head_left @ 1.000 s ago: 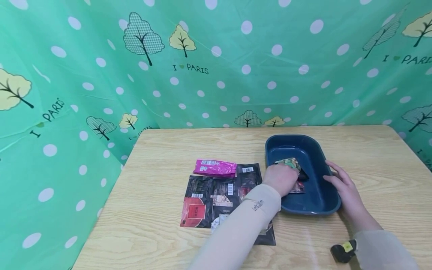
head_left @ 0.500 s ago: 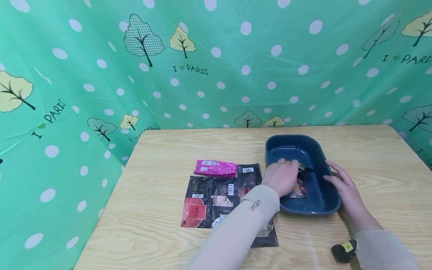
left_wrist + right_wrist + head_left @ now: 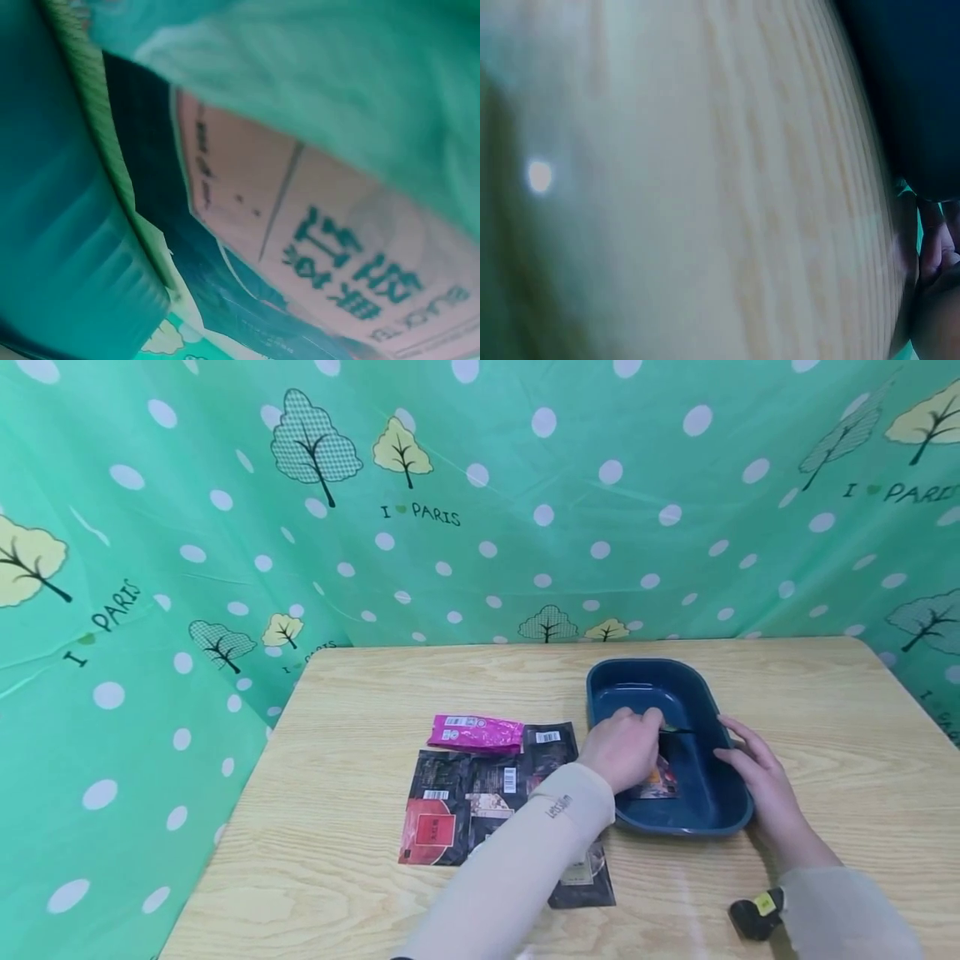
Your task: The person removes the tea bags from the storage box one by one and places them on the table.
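Observation:
Inside the dark blue plastic basin, my left hand pinches a small dark packet with a green edge, which stands on edge and is mostly hidden behind the fingers. Below that hand a brownish patterned packet lies on the basin floor. My right hand holds the basin's right wall, thumb over the rim; in the right wrist view its fingers show beside the basin's dark side. Close up in the left wrist view is a dark packet with a pink label reading BLACK TEA.
Left of the basin lie a magenta packet, a red-and-black packet and several other black packets, partly under the left sleeve. A black object with a yellow tag is at the right sleeve. A green curtain hangs behind the table.
The packet at my left fingers has turned from showing its green patterned face to nearly edge-on. More of the patterned packet below shows. The right hand stays on the basin.

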`<state>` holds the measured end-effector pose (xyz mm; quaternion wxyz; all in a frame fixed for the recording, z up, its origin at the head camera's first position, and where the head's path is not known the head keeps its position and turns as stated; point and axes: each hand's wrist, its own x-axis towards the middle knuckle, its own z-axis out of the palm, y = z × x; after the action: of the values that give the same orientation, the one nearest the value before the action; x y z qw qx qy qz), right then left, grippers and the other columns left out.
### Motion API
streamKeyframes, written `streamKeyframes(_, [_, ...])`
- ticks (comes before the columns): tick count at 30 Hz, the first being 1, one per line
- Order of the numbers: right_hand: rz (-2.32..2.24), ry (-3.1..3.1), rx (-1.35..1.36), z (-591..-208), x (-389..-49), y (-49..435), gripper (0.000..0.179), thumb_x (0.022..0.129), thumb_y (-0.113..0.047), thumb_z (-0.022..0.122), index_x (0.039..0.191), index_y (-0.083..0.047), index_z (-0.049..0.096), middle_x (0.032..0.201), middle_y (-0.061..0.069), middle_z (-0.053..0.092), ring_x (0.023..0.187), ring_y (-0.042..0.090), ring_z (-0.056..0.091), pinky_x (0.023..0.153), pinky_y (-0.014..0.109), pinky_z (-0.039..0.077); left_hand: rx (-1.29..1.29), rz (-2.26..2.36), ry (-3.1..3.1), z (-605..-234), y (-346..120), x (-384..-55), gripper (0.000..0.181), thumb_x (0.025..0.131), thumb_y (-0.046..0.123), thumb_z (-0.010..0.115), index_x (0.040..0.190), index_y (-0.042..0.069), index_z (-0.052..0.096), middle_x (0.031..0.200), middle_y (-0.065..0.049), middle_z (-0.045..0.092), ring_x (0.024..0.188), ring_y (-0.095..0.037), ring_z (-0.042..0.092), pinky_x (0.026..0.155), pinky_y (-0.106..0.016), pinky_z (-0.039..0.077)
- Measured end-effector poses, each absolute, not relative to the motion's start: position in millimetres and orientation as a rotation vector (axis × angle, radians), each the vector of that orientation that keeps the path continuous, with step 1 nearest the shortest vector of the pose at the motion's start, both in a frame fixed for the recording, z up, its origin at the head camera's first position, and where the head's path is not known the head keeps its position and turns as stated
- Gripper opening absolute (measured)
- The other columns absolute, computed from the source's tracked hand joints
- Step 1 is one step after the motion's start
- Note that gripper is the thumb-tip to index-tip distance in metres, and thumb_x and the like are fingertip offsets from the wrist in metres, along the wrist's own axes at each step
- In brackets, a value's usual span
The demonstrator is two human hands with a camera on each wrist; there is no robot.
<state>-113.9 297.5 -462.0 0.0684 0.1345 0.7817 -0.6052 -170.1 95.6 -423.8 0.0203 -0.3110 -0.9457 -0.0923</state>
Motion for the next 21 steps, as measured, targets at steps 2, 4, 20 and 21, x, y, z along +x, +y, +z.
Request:
streamKeyframes(2, [-1.822,2.356,0.406,-461.7,-114.2,296.8,0.055,0.104,-0.040,0.043,0.156,-0.042,0.022,0.164,0.024,0.011,0.145,0.046,0.016,0.115,0.069,0.015,-0.968,-0.361,-2.933,-421.5,94.0,-170.6,0.018,0.103,0.028,0.049,0.119,0.023,0.056,0.095,0.009,0.069,0.085,-0.004,0.059,0.073,-0.018,0.053])
streamKeyframes(4, [-1.819,2.355,0.409,-461.2,-114.4,296.7,0.055,0.104,-0.041,0.043,0.156,-0.042,0.022,0.163,0.025,0.012,0.145,0.046,0.016,0.115,0.069,0.015,-0.969,-0.438,-2.919,-418.8,92.1,-171.0,0.018,0.104,0.027,0.048,0.119,0.022,0.056,0.097,0.009,0.069,0.085,-0.002,0.062,0.075,-0.016,0.053])
streamKeyframes(20, [-1.836,2.339,0.401,-462.0,-114.5,298.4,0.055,0.105,-0.040,0.042,0.155,-0.043,0.022,0.163,0.026,0.007,0.146,0.049,0.012,0.115,0.071,0.012,-0.897,-0.857,-2.919,-365.6,60.3,-176.7,0.023,0.104,0.023,0.050,0.127,0.020,0.053,0.079,0.007,0.065,0.059,-0.003,0.053,0.061,-0.015,0.041])
streamKeyframes(21, [-1.835,2.337,0.401,-462.1,-114.3,298.1,0.055,0.105,-0.040,0.042,0.155,-0.043,0.021,0.164,0.026,0.007,0.146,0.049,0.013,0.114,0.071,0.012,-0.896,-0.876,-2.918,-363.6,58.3,-176.7,0.024,0.104,0.023,0.050,0.127,0.020,0.053,0.074,0.005,0.063,0.057,-0.004,0.052,0.060,-0.016,0.041])
